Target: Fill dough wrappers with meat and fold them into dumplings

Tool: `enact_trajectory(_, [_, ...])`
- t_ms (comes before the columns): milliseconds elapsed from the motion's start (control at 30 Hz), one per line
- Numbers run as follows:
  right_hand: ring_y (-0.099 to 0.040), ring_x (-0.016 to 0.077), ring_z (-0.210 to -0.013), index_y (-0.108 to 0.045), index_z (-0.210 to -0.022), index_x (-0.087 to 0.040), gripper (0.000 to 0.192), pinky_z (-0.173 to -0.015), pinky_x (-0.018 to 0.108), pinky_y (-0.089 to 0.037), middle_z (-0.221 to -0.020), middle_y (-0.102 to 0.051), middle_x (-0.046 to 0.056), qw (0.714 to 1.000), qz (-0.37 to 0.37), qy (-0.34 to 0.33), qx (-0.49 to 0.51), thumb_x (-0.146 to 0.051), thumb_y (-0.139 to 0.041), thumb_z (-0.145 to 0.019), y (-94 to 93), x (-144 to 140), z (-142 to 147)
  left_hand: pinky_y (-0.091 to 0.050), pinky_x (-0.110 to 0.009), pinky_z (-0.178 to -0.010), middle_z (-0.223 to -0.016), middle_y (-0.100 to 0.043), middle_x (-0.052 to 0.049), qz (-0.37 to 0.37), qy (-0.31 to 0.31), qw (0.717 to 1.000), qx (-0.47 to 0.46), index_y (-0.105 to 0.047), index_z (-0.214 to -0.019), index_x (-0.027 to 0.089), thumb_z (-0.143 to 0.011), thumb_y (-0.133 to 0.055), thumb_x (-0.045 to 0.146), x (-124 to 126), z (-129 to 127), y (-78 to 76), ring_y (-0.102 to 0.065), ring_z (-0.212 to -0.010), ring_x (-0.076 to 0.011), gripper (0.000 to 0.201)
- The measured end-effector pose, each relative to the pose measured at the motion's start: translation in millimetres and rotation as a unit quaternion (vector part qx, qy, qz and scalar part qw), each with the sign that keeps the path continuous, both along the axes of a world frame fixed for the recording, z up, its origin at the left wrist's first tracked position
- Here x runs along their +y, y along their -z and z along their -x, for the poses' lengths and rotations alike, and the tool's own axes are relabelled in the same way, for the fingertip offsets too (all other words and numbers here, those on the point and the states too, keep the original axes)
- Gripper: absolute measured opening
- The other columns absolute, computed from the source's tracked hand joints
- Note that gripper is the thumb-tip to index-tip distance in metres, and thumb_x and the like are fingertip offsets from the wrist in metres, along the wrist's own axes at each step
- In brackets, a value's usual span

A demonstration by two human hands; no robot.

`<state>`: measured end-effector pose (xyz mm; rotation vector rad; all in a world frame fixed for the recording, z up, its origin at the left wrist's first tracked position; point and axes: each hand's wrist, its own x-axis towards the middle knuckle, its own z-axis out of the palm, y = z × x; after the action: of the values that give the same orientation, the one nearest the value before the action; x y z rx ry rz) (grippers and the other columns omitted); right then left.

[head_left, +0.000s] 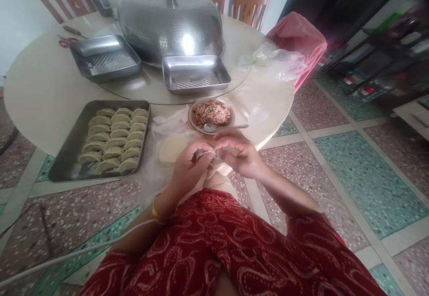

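On the table [40, 95], near its front edge, a tray [65, 164] holds rows of dumplings [115, 139]. Right of that tray sits a stack of wrappers [170, 148], and just behind the stack a plate of filling [211, 113] with a spoon [223, 127] resting on its near rim. The left hand [187, 171] and right hand [239, 153] meet over the table's edge, pinching a dumpling [208, 154] between them. Further back lie two empty trays [196, 73], side by side, with a domed cover [169, 19] behind them. A plastic bag [279, 61] lies at the table's right edge. Chairs [250, 1] stand beyond the table.
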<state>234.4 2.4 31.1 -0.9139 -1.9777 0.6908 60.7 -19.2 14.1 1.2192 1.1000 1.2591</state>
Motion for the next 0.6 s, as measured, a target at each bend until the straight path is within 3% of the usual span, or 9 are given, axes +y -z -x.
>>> enact_trajectory(167, [-0.064,0.0204,-0.11,-0.066,-0.099,-0.029,0.015,-0.093,0.047,-0.054,-0.11,-0.066,0.0,0.999,-0.043,-0.002,-0.014,-0.02,-0.062,-0.088,0.0,-3,0,-0.053,-0.02,-0.053,-0.085,-0.068,0.001,-0.001,0.0,1.0,-0.016,-0.059,-0.081,0.019,-0.075,-0.067,0.025,1,-1,1.2,-0.061,-0.057,-0.0082,0.012])
enact_trajectory(333, [-0.063,0.0248,-0.107,-0.066,-0.106,-0.028,0.02,-0.087,0.05,-0.055,-0.113,-0.067,0.003,0.991,-0.111,0.055,-0.057,-0.024,-0.067,-0.086,1.5,-12,7,-0.054,-0.02,-0.055,-0.078,-0.067,0.001,-0.031,-0.024,0.998,-0.042,-0.058,-0.079,0.02,-0.074,-0.065,0.025,1,-6,-4.2,-0.063,-0.062,-0.0102,0.01])
enact_trajectory(600, [-0.064,0.0252,-0.099,-0.07,-0.101,-0.033,0.02,-0.083,0.047,-0.058,-0.104,-0.069,0.003,0.979,-0.157,0.129,0.0,-0.019,-0.061,-0.089,12.5,-18,23,-0.055,-0.021,-0.054,-0.084,-0.071,-0.001,0.001,-0.032,0.999,-0.039,-0.063,-0.09,0.02,-0.072,-0.069,0.027,-2,-7,-8.4,-0.065,-0.062,-0.0112,0.02])
